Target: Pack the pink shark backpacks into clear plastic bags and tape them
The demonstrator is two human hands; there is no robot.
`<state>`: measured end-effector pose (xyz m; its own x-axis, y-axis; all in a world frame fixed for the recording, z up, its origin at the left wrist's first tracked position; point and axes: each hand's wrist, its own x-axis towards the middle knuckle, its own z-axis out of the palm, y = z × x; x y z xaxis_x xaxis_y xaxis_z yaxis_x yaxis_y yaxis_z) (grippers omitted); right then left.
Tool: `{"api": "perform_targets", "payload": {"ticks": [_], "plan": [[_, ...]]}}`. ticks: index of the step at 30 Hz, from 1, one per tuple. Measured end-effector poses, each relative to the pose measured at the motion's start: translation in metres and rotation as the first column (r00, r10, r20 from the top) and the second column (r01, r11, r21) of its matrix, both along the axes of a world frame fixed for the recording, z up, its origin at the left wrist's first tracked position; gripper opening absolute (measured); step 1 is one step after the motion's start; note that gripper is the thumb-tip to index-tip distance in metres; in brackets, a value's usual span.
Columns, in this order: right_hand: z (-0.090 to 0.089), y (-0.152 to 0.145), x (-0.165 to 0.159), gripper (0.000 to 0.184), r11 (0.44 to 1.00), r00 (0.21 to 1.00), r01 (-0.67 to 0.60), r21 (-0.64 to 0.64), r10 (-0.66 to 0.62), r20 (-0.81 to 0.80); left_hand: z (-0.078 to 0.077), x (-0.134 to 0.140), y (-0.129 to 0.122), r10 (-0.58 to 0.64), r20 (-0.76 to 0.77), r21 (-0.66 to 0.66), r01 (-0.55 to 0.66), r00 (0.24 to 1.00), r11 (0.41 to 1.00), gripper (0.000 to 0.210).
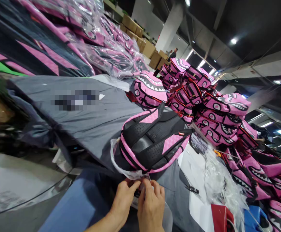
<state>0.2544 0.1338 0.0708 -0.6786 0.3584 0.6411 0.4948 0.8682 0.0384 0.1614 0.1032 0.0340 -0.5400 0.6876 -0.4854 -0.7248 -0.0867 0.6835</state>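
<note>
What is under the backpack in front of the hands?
Gray cloth shows around the backpack, with clear plastic along its near left edge; the backpack covers whatever lies directly beneath.

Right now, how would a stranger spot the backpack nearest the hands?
Find the grey table, then the left hand and right hand close together. Just beyond lies the backpack, black straps facing up, unlike the toothy bags piled behind.
</note>
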Motion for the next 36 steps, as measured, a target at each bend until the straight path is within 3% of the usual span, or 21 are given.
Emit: {"api": "perform_targets", "payload": {"ticks": [4,9,12,18,23,27,30,33,36], "plan": [[-0.003,0.006,0.001,0.017,1.000,0.996,-0.024,0.012,0.025,-0.091,0.003,-0.001,0.006,0.029,-0.045,-0.049,-0.031,0.999,0.998,0.032],[-0.015,0.016,-0.011,0.015,0.993,0.969,0.117,0.018,-0.110,-0.219,0.007,-0.001,0.005,0.041,-0.091,-0.088,-0.049,0.995,0.995,0.036],[-0.021,0.021,-0.017,0.018,0.990,0.960,0.139,0.015,-0.131,-0.246,0.010,-0.004,-0.001,0.032,-0.108,-0.137,-0.047,0.994,0.989,0.040],[-0.019,0.019,-0.016,0.024,0.995,0.984,0.056,0.082,-0.041,-0.172,0.023,-0.013,-0.006,-0.034,-0.166,-0.173,0.005,0.986,0.985,0.040],[-0.013,0.011,-0.016,0.012,0.999,0.999,0.033,0.016,-0.032,-0.040,0.028,-0.017,-0.001,-0.152,-0.249,-0.183,0.108,0.957,0.977,0.045],[-0.017,0.012,-0.020,0.027,0.993,0.992,0.099,0.069,-0.093,-0.084,0.032,-0.026,-0.003,-0.288,-0.397,-0.151,0.248,0.871,0.957,0.043],[-0.020,0.014,-0.021,0.034,0.991,0.990,0.118,0.069,-0.111,-0.091,0.038,-0.037,-0.004,-0.354,-0.558,-0.158,0.323,0.750,0.933,0.035],[-0.019,0.013,-0.020,0.035,0.993,0.989,0.102,0.056,-0.096,-0.112,0.044,-0.046,-0.001,-0.362,-0.701,-0.185,0.334,0.614,0.924,0.032],[-0.015,0.013,-0.019,0.034,0.994,0.987,0.082,0.066,-0.072,-0.141,0.047,-0.051,0.003,-0.319,-0.785,-0.176,0.303,0.532,0.937,0.041]]}}
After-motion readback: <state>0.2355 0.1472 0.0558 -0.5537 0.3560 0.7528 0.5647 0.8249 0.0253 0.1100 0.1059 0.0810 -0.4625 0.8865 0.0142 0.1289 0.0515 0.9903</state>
